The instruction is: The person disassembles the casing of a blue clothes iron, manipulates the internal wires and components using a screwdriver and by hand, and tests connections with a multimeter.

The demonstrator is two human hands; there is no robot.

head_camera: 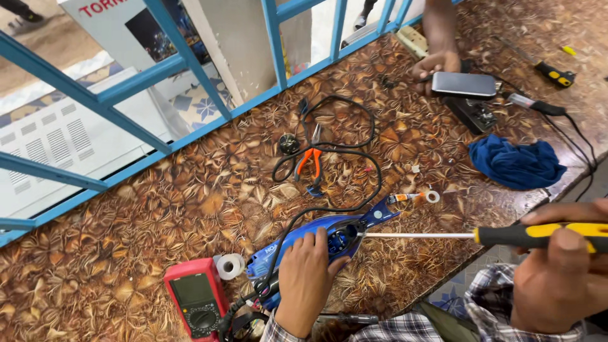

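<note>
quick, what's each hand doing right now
Left hand: pressed on the blue clothes iron, gripping its body.
Right hand: closed around the yellow-and-black screwdriver, tip in the iron.

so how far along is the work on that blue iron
Partway, it seems. Done: the blue iron lies on the table with its rear cover swung open and the inside showing. In hand: the left hand steadies the body while the right hand drives a long screwdriver into the opening. Left: the cover is not yet closed; pliers and multimeter lie nearby.
</note>
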